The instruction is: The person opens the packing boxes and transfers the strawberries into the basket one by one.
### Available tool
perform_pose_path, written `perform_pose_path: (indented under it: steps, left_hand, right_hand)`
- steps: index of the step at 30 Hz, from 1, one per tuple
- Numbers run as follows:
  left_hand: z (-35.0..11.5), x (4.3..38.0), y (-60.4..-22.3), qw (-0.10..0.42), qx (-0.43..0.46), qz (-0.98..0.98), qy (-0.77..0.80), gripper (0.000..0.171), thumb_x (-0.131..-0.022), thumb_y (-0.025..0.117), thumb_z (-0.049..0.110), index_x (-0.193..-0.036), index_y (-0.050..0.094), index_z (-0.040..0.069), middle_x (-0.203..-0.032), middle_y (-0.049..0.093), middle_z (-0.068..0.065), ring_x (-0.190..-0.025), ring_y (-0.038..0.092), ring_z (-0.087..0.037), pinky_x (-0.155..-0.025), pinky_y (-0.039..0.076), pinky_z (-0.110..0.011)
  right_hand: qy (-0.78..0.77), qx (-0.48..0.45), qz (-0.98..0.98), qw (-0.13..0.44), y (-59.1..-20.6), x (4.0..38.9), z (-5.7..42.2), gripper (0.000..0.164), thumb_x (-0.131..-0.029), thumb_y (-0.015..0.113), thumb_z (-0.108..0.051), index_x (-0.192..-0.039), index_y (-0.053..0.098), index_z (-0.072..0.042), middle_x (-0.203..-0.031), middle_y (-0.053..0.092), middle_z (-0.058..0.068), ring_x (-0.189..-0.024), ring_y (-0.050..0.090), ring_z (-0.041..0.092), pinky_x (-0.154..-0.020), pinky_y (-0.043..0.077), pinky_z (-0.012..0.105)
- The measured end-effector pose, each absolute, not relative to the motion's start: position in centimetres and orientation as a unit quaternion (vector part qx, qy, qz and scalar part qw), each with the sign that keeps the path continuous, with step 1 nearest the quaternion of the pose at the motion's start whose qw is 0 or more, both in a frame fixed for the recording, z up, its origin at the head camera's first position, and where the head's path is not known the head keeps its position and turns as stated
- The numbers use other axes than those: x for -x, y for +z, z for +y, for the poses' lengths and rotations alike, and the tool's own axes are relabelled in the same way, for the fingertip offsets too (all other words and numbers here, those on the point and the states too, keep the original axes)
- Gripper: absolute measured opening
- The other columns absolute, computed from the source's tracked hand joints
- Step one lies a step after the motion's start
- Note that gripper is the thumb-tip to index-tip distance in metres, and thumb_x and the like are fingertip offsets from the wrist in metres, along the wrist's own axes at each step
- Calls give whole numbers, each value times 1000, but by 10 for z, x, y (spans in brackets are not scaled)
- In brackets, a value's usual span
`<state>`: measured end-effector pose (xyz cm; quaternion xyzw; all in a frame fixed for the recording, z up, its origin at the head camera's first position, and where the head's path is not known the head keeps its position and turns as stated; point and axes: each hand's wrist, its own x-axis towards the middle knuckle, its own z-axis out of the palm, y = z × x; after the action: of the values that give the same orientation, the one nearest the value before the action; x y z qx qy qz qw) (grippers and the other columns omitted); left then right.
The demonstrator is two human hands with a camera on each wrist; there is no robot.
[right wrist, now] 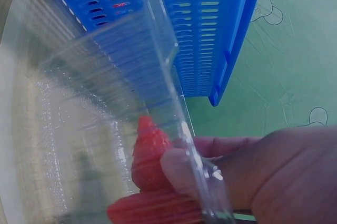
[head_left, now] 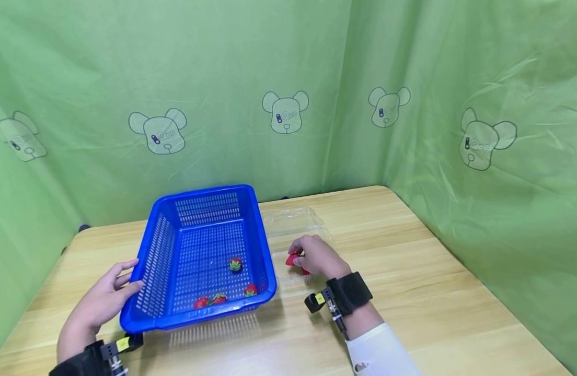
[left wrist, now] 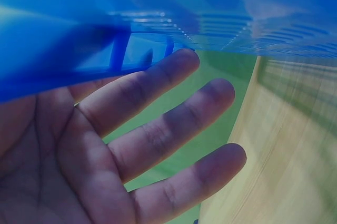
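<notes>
My left hand (head_left: 104, 298) grips the left rim of a blue perforated plastic basket (head_left: 265, 261), its thumb over the rim. In the left wrist view, several fingers (left wrist: 168, 124) extend below the rim. Inside the basket, toward the near side, lie several red strawberries with green leaves, one strawberry (head_left: 235, 265) apart from the others. To the right, my right hand (head_left: 316, 256) reaches into a clear plastic clamshell box (head_left: 288, 278) and pinches a strawberry (right wrist: 149, 163) between thumb and fingers. A second strawberry (right wrist: 152, 208) lies against it, behind the clear wall.
The box's clear lid (head_left: 288, 219) stands open toward the back of the wooden table (head_left: 387, 235), close to the basket's right side. Green curtains (head_left: 222, 62) printed with bear heads enclose the table at the back and both sides.
</notes>
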<state>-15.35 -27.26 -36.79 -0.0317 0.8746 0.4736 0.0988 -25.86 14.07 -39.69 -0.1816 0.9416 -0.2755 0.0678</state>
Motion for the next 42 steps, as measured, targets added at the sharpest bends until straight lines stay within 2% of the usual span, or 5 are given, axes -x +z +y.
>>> perform_pose_path:
  steps: [14,28,33,42]
  left_hand:
    - [-271,152,-366,98,29,874,475,59,-102,42,18,-147,11,-5,-141,29,-43,-117,50,-48,-89,54,-51]
    - [-271,152,-368,93,23,874,476,59,-102,43,18,-147,12,-5,-141,30,-43,-118,49,-49,-89,54,-52]
    - [-271,152,-367,98,31,877,470,59,-102,42,20,-148,12,-4,-142,29,-42,-119,48,-49,-90,52,-54]
    - [-271,152,-365,97,33,879,467,59,-103,42,20,-147,12,-4,-141,30,-42,-118,49,-49,-89,53,-54]
  right_hand:
    - [-275,184,943,45,-393,258,140,18,-84,70,-3,-102,71,-6,-86,68,4,-70,58,12,-67,53,29]
    - [-289,183,939,34,-386,254,138,15,-84,70,-4,-99,71,-7,-85,70,3,-55,59,8,-63,52,28]
    - [-294,180,938,43,-385,253,139,17,-85,69,-5,-103,70,-5,-87,69,5,-54,59,9,-60,52,28]
    - [-281,175,943,26,-384,255,139,17,-84,71,-7,-101,71,-7,-88,69,3,-63,58,11,-66,51,29]
